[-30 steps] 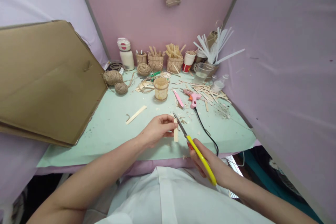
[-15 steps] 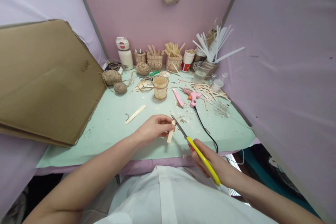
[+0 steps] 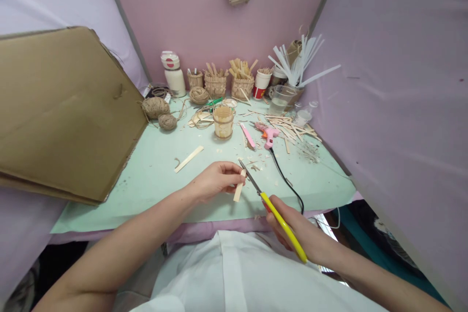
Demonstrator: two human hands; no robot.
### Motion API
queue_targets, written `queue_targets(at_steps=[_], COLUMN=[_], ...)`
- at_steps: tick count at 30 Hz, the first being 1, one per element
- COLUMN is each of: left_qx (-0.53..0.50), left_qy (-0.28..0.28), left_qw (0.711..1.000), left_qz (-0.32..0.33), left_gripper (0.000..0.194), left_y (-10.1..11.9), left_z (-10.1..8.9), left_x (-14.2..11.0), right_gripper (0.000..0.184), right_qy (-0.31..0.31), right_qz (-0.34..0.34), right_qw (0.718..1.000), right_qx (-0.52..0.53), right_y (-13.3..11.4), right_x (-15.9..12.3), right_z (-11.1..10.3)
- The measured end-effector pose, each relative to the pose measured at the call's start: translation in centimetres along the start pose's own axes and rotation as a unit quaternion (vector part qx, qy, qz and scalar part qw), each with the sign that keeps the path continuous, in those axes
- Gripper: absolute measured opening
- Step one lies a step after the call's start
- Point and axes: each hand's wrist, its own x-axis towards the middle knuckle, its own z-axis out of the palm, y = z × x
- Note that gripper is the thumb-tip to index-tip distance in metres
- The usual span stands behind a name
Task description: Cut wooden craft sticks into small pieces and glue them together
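Between the fingertips of my left hand (image 3: pixel 223 178) is a short flat wooden stick (image 3: pixel 238 191), tilted, its lower end pointing toward me. My right hand (image 3: pixel 287 219) is closed around yellow-handled scissors (image 3: pixel 260 191), whose blades angle up and left beside the stick's upper end. Whether the blades touch the wood I cannot tell. Another wooden stick (image 3: pixel 189 159) lies on the table to the left, with a small curled shaving at its end. Beyond my hands stands a small wooden bucket (image 3: pixel 223 123) with bands around it.
A pink glue gun (image 3: pixel 269 136) with a black cord lies right of centre, near a pink cutter (image 3: pixel 247 136). Loose sticks (image 3: pixel 292 126) lie at the right. Twine balls (image 3: pixel 156 107), stick-filled baskets (image 3: pixel 215 85) and a white bottle (image 3: pixel 173 75) line the back. Cardboard (image 3: pixel 69 117) leans at left.
The stick and my left fingertips have shifted very slightly down and right. The scissors stay almost in place beside them.
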Motion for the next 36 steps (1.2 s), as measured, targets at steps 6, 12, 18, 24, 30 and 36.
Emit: queue_targets(at_steps=[6, 12, 18, 24, 30, 36], left_qx=[0.019, 0.039, 0.044, 0.083, 0.094, 0.057], left_qy=[-0.025, -0.062, -0.076, -0.067, -0.060, -0.014], left_qw=[0.999, 0.997, 0.996, 0.993, 0.992, 0.998], left_qz=[-0.011, -0.024, -0.032, -0.050, -0.054, -0.007], left_gripper=[0.021, 0.021, 0.023, 0.022, 0.024, 0.027], left_y=[0.3, 0.5, 0.4, 0.6, 0.8, 0.5], left_z=[-0.6, -1.1, -1.4, -1.7, -1.7, -2.0], left_x=[-0.2, -0.1, 0.0, 0.1, 0.2, 0.7], right_gripper=[0.033, 0.037, 0.038, 0.038, 0.033, 0.035], right_qy=[-0.007, -0.015, -0.009, -0.018, -0.045, -0.015], right_qz=[-0.003, -0.001, 0.002, 0.026, 0.046, 0.028], right_qw=[1.000, 1.000, 1.000, 0.999, 0.993, 0.986], right_qx=[-0.006, -0.011, 0.000, 0.031, 0.098, 0.165], right_y=[-0.2, -0.3, -0.5, -0.3, 0.2, 0.4], right_x=[-0.3, -0.7, -0.8, -1.2, -1.1, 0.1], right_z=[-0.1, 0.0, -0.3, -0.2, -0.3, -0.5])
